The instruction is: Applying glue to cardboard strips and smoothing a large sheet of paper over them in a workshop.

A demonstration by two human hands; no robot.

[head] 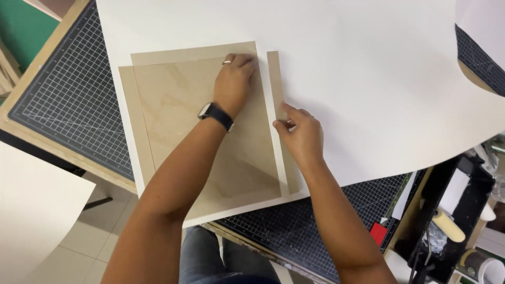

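A pale plywood panel (184,113) lies on a big white sheet (368,68), with narrow brown strips along its top (184,53) and left side (134,113). My left hand (235,81), with a ring and a black wristwatch, presses flat on the panel's upper right corner. My right hand (297,134) pinches a long brown strip (275,73) that lies along the panel's right edge, a thin white gap between strip and panel.
A dark gridded cutting mat (68,100) covers the wooden table under the sheet. At the lower right sit a red object (377,233), a small roller (448,225) and a tape roll (484,265). Another white sheet (31,210) hangs at the lower left.
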